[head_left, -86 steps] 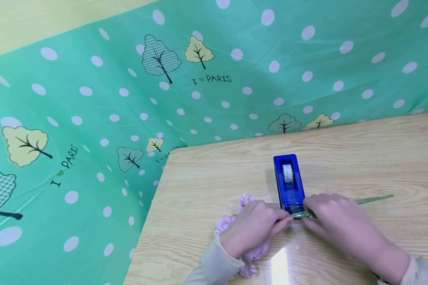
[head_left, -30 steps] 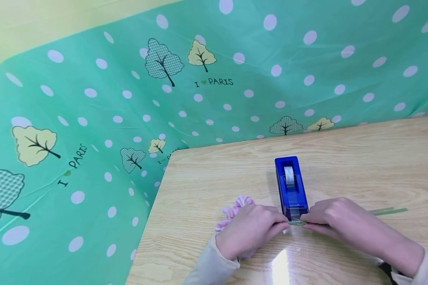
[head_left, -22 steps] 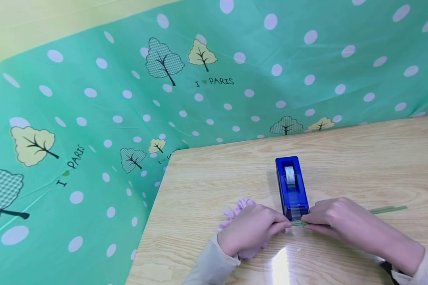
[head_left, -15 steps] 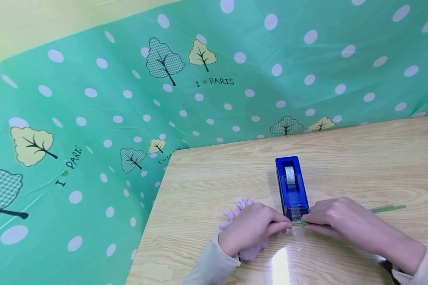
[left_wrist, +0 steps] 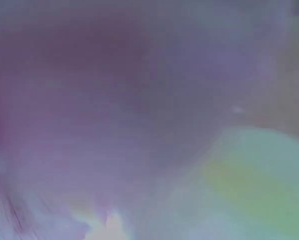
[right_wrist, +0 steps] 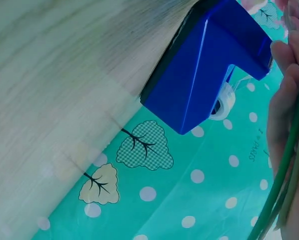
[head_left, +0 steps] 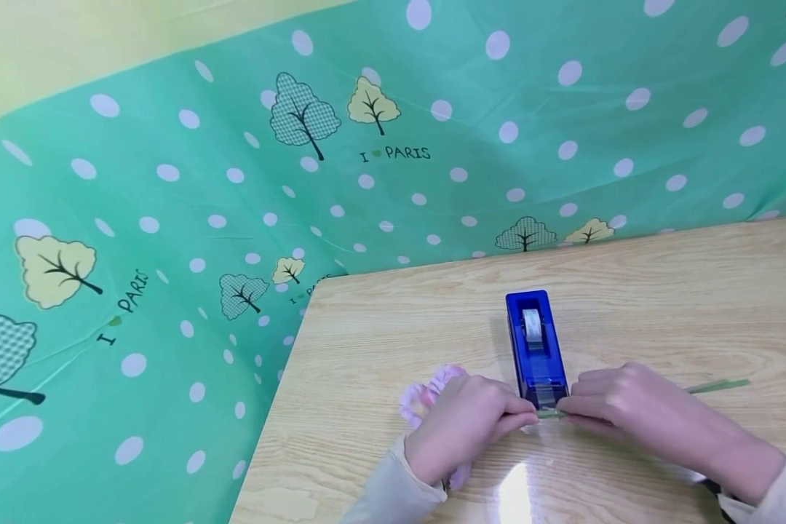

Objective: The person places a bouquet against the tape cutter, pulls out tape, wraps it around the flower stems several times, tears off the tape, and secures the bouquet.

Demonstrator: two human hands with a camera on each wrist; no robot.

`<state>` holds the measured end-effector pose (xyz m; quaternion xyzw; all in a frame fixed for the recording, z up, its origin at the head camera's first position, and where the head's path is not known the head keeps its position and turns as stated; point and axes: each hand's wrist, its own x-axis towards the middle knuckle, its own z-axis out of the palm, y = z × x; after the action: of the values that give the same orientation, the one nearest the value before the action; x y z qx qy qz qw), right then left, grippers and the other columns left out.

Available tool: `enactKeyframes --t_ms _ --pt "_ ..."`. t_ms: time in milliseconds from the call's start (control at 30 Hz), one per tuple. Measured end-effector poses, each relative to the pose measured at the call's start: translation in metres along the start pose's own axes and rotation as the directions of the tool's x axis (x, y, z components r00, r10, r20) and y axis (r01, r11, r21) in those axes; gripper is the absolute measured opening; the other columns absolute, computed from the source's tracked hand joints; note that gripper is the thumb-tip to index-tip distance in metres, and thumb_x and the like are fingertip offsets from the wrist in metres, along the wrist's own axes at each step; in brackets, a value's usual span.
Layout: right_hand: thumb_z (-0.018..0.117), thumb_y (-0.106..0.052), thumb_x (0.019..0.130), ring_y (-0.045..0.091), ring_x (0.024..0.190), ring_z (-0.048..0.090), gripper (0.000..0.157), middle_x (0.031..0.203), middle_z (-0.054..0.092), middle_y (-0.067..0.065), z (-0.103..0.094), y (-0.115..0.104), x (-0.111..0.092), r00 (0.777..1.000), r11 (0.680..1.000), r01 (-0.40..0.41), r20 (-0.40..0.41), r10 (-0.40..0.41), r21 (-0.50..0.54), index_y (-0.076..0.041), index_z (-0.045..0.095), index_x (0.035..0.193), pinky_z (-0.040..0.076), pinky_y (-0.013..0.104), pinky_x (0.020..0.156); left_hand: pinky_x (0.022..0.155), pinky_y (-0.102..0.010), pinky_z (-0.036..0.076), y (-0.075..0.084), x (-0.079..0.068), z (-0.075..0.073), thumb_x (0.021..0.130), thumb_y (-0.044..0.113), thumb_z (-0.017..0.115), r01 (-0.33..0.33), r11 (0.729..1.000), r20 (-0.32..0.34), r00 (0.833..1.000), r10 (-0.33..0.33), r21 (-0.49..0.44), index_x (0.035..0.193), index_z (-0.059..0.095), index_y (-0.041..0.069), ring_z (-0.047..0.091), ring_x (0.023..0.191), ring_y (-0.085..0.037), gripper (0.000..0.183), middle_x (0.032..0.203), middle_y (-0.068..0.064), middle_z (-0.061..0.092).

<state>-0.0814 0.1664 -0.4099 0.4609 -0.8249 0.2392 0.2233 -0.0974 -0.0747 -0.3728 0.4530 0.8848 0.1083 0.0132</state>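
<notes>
In the head view, my left hand pinches green flower stems between thumb and fingers. Pale pink-lilac flower heads stick out beyond and below that hand, which partly hides them. A short way right along the same stems, my right hand grips them, and their ends extend past it. The gap between the hands lies right at the front end of a blue tape dispenser. In the right wrist view, the stems run along the palm, with fingertips close to the dispenser's cutter. Blurred lilac petals fill most of the left wrist view.
A roll of clear tape sits in the dispenser. The wooden table meets a green dotted cloth at its back and left edges. Something dark shows by the right wrist.
Since the oldest frame, both hands have come slightly nearer the front edge with the stems between them. The flower heads have shifted beside the left hand. In the last second the hands barely move.
</notes>
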Motion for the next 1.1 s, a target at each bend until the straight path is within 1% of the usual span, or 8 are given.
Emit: enactKeyframes --t_ms 67,167,367,500,633,767,900,1100 --pt "0.071 -0.029 0.092 -0.007 0.074 0.059 0.004 0.084 0.066 -0.022 0.0003 -0.0008 -0.0004 0.997 0.997 -0.070 0.021 0.070 0.023 -0.028 0.075 0.092 0.048 0.010 0.061 0.072 -0.003 0.047 0.0005 -0.0005 0.0001 0.097 0.034 0.062 -0.021 0.999 -0.020 1.000 0.021 0.031 0.095 0.079 0.027 0.065 0.080 0.010 0.019 0.091 0.018 0.074" --pt "0.082 -0.026 0.080 -0.008 0.073 0.060 0.012 0.083 0.067 -0.023 0.0009 -0.0024 -0.0004 0.984 0.984 -0.169 0.065 0.166 0.050 -0.029 0.074 0.089 0.048 0.012 0.060 0.071 -0.003 0.046 -0.0004 -0.0012 -0.0003 0.097 0.033 0.063 -0.049 0.997 -0.035 0.998 0.051 0.060 0.090 0.078 0.027 0.063 0.077 0.011 0.017 0.088 0.018 0.073" --pt "0.075 -0.028 0.089 -0.011 0.074 0.059 0.002 0.084 0.065 -0.027 0.0020 -0.0055 -0.0003 0.958 0.954 -0.269 0.136 0.251 0.135 -0.029 0.075 0.091 0.049 0.011 0.062 0.069 -0.003 0.044 -0.0012 -0.0007 0.0005 0.097 0.033 0.063 -0.088 0.992 -0.042 0.995 0.092 0.088 0.091 0.077 0.027 0.062 0.075 0.011 0.017 0.087 0.018 0.072" --pt "0.065 -0.026 0.097 -0.010 0.076 0.061 0.011 0.085 0.066 -0.026 0.0006 -0.0035 -0.0008 0.932 0.923 -0.332 0.221 0.289 0.195 -0.029 0.075 0.093 0.052 0.019 0.062 0.069 -0.003 0.044 -0.0003 0.0005 0.0005 0.096 0.032 0.065 -0.088 0.990 -0.054 0.994 0.094 0.109 0.093 0.078 0.027 0.062 0.075 0.010 0.014 0.087 0.018 0.072" --pt "0.063 -0.024 0.099 -0.010 0.075 0.059 0.015 0.084 0.066 -0.025 0.0009 -0.0008 -0.0010 0.918 0.904 -0.354 0.272 0.287 0.238 -0.029 0.075 0.092 0.051 0.021 0.060 0.070 -0.004 0.045 0.0015 0.0005 0.0008 0.095 0.033 0.067 -0.081 0.983 -0.056 0.994 0.091 0.164 0.093 0.078 0.028 0.064 0.076 0.009 0.013 0.087 0.018 0.072" --pt "0.065 -0.026 0.097 -0.011 0.074 0.055 0.014 0.082 0.063 -0.026 0.0008 -0.0017 -0.0005 0.920 0.915 -0.349 0.258 0.294 0.204 -0.031 0.075 0.089 0.050 0.020 0.060 0.070 -0.004 0.046 0.0039 0.0006 0.0028 0.095 0.034 0.067 -0.067 0.977 -0.051 0.996 0.079 0.203 0.097 0.078 0.028 0.065 0.076 0.007 0.013 0.088 0.018 0.073" --pt "0.068 -0.025 0.095 -0.012 0.074 0.051 0.012 0.081 0.060 -0.028 0.0011 -0.0039 0.0008 0.936 0.934 -0.317 0.210 0.281 0.163 -0.032 0.076 0.089 0.049 0.017 0.061 0.067 -0.006 0.047 0.0051 0.0004 0.0053 0.096 0.034 0.066 -0.050 0.977 -0.053 0.997 0.062 0.206 0.096 0.077 0.026 0.064 0.073 0.006 0.014 0.086 0.017 0.072" --pt "0.072 -0.023 0.092 -0.013 0.073 0.048 0.011 0.081 0.056 -0.029 0.0021 -0.0053 0.0012 0.962 0.957 -0.256 0.137 0.238 0.135 -0.033 0.075 0.090 0.045 0.012 0.061 0.058 -0.007 0.042 0.0035 0.0007 0.0081 0.103 0.038 0.054 -0.036 0.983 -0.016 0.999 0.040 0.181 0.093 0.075 0.027 0.056 0.065 0.007 0.026 0.080 0.019 0.066"
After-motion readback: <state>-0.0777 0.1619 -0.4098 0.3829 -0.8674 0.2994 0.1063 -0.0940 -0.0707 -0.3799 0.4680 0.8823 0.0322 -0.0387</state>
